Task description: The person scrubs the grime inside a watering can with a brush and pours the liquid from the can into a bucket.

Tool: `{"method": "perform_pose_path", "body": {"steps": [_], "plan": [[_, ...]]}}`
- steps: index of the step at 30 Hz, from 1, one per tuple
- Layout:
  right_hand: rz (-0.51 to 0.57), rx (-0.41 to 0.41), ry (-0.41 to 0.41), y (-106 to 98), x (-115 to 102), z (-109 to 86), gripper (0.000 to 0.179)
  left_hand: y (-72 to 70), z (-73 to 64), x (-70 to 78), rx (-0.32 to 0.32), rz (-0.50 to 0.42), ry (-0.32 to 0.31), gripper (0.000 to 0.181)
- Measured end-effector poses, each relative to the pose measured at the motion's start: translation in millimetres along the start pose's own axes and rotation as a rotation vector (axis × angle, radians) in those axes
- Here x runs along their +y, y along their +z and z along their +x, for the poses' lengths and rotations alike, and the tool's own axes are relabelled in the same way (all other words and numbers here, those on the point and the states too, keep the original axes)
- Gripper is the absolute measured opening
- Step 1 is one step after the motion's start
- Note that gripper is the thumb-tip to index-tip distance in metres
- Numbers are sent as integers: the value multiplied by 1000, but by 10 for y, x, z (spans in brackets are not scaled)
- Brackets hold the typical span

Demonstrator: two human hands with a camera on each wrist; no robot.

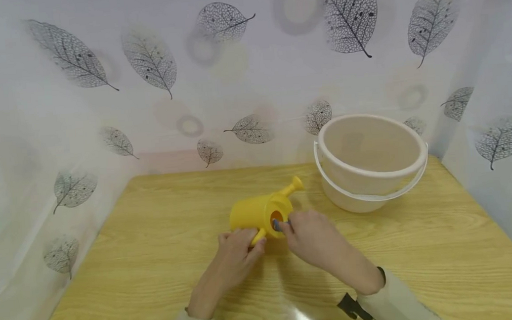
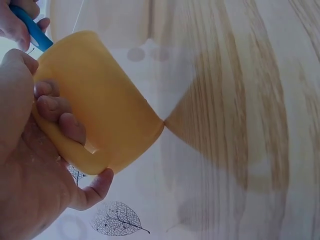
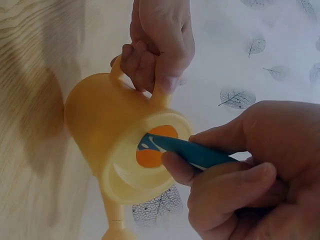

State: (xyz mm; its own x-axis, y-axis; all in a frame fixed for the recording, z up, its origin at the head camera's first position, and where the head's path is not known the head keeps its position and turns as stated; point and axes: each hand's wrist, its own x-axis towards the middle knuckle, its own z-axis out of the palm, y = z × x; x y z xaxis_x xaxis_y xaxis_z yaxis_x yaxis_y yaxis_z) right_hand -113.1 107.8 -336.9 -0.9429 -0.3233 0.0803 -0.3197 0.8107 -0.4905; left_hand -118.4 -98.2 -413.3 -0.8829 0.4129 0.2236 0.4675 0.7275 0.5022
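A yellow watering can (image 1: 251,212) is tipped on its side above the wooden table, its lower edge meeting the tabletop in the left wrist view. My left hand (image 1: 233,258) grips its handle (image 2: 82,159), fingers wrapped through the loop. With my right hand (image 1: 317,237) I hold a slim blue handle with white marks (image 3: 192,150) between thumb and fingers. The tip of that blue handle goes into the can's round top opening (image 3: 150,157); its far end is hidden inside. The can's spout (image 1: 291,186) points away to the right.
A cream bucket (image 1: 356,183) with a white carrying handle (image 1: 370,198) stands at the back right of the table (image 1: 162,226), close to the spout. Pale sheeting with leaf prints (image 1: 233,92) borders the back and both sides.
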Motion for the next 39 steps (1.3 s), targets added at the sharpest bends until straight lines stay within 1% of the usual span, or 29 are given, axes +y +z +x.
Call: {"method": "perform_pose_path", "body": {"steps": [3, 7, 12, 15, 18, 22, 27, 30, 34, 37, 39], "plan": [[82, -62, 64, -18, 11, 29, 41, 10, 4, -12, 9, 19, 14, 30], [112, -76, 72, -43, 21, 47, 43, 22, 6, -33, 4, 22, 23, 31], [91, -72, 61, -64, 19, 73, 45, 48, 19, -53, -10, 30, 33, 31], [45, -39, 61, -66, 17, 84, 45, 59, 30, -61, -4, 26, 30, 30], [3, 7, 59, -67, 13, 86, 43, 60, 32, -74, 11, 17, 10, 29], [-7, 33, 66, -62, 9, 89, 42, 61, 34, -96, 23, 28, 6, 29], [7, 19, 74, -14, 25, 122, 42, 57, 29, -110, 16, 5, 18, 29], [39, -6, 76, 50, 52, 163, 42, 61, 29, -115, 9, -5, 20, 29], [79, -31, 100, 118, 86, 201, 41, 70, 41, -114, 8, 1, 22, 30], [77, -30, 102, 120, 92, 207, 41, 66, 44, -113, 7, -5, 21, 29], [58, -16, 84, 103, 88, 199, 39, 61, 41, -117, 5, -11, 17, 29]]}}
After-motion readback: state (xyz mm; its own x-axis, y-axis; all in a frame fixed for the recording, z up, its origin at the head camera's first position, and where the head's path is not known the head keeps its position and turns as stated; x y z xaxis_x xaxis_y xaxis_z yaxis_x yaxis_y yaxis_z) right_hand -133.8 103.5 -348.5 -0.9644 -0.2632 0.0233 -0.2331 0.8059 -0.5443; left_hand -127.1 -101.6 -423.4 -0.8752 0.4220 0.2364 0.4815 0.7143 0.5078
